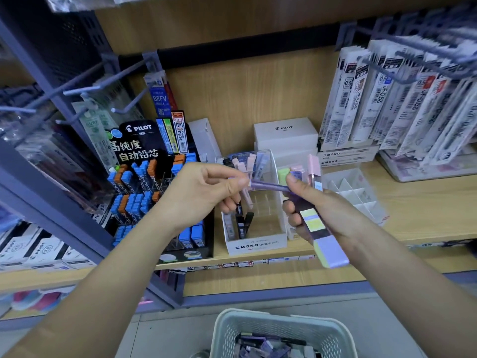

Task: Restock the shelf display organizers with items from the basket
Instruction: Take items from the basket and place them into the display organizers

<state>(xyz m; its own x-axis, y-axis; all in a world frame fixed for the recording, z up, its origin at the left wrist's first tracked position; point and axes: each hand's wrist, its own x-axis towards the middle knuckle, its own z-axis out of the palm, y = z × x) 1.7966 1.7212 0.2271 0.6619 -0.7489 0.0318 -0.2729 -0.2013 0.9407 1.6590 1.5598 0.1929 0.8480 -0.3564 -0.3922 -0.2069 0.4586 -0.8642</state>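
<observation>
Between the two hands, a purple lead case (269, 187) is held, its long axis lying nearly level from 9 to 3 o'clock. The left hand (204, 192) is closed on its left end in a narrow pinch; the right hand (317, 210) is wrapped around a stack of cases (320, 228) and touches the other end with the thumb. Just behind, at 12 o'clock, the MONO organizer (255, 228) stands, half filled. The left hand is judged nearer to it. At 6 o'clock the basket (281, 326) is seen.

Stationery shop: hung refill packs (382, 99), price-tagged shelf (426, 202).
</observation>
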